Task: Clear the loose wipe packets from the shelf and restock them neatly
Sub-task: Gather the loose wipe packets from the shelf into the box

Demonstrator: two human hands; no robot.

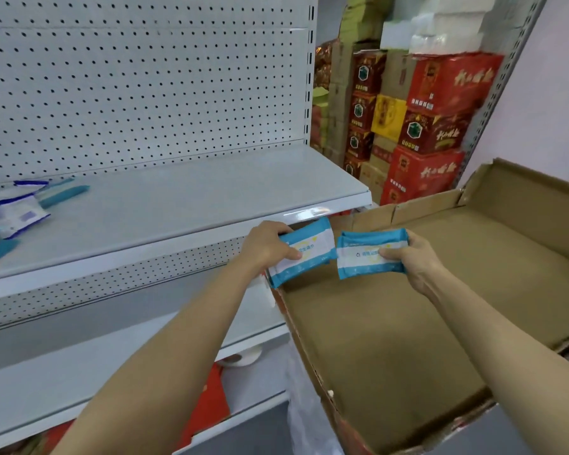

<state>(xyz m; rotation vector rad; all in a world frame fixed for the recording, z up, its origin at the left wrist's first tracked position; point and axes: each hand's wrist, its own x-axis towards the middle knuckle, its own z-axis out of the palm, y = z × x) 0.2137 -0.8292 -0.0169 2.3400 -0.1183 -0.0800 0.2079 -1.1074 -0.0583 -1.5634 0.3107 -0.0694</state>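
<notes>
Packets in both grips, held over the far-left corner of the cardboard tray (408, 323). I am pinching one stack of wipe packets (304, 249) in my left hand (266, 246), thumb across the printed face and fingers curled behind, and its long axis is running tilted, near-left up to far-right. I am holding a second stack (368, 252) in my right hand (414, 261) the same way, thumb on top, lying closer to level. The two stacks are sitting just beside each other, short ends nearly meeting, not quite touching as far as I can tell. Both are hanging above the tray's brown floor, the left one overlapping the tray's near-left wall. The loose pile of packets (14, 211) is lying well apart, on the shelf (184, 198) at the far left, closer to my left hand. My judgement: whichever way the next move goes, the left stack is needing to be squared to match the right one, and any reach back to the pile is falling to the left arm.
</notes>
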